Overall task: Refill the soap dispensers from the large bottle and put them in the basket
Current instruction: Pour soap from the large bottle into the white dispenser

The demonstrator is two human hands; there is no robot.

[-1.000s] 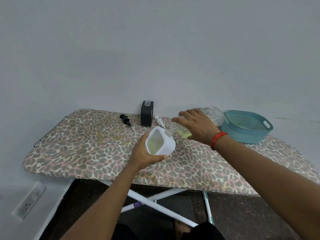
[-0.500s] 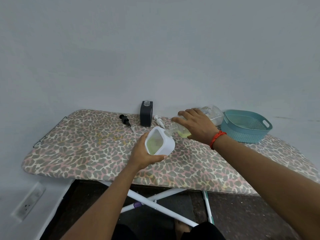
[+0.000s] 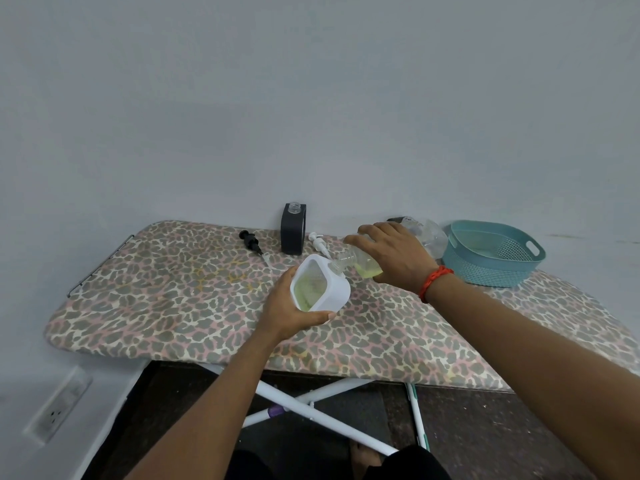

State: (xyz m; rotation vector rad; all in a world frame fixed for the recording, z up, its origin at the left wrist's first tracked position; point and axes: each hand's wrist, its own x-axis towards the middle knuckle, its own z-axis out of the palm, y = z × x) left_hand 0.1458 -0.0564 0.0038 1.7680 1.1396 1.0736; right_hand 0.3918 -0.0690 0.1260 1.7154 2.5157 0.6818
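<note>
we logged the left hand (image 3: 287, 313) with thumb and fingers wrapped round the white square dispenser (image 3: 320, 289), held tilted just above the leopard-print ironing board (image 3: 173, 289); pale green liquid showed inside it. the right hand (image 3: 394, 258), a red bracelet (image 3: 434, 282) at its wrist, had its fingers curled over the large clear bottle (image 3: 431, 237). the bottle lay nearly level, its neck meeting the dispenser's upper right corner, with yellow-green soap pooled toward the neck. the teal basket (image 3: 485, 271) sat on the board just right of the bottle. the black dispenser (image 3: 293, 228) stood upright by the wall, neck uncapped. a black pump (image 3: 251, 240) lay to its left and a white pump (image 3: 317, 240) to its right. a wall socket (image 3: 57, 414) showed low on the left.
</note>
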